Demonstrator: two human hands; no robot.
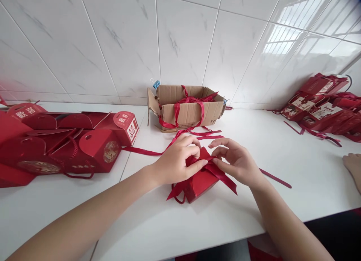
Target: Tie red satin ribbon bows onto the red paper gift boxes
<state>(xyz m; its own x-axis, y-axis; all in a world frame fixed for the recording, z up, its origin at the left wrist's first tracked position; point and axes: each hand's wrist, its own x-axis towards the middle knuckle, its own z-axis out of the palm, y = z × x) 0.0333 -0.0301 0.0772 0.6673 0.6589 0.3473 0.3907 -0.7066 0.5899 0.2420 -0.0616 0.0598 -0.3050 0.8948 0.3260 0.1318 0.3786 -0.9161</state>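
Note:
A small red gift box [200,184] lies on the white table in front of me, with a wide red ribbon [225,179] on top. Its cut ends hang over both sides of the box. My left hand [180,157] reaches in from the left, thumb and fingers pinching the ribbon near the middle of the box top. From the right, my right hand [235,159] pinches the same ribbon close to the left thumb, its other fingers curled. Part of the ribbon is hidden behind my fingers. A red cord handle [179,198] shows at the box's near left corner.
A cardboard box [194,113] holding red ribbons stands against the tiled wall, with a blue binder clip [156,84] on its corner. Red gift boxes [98,152] crowd the left; more packed boxes [321,107] are piled right. Another person's hand [354,169] rests at the right edge.

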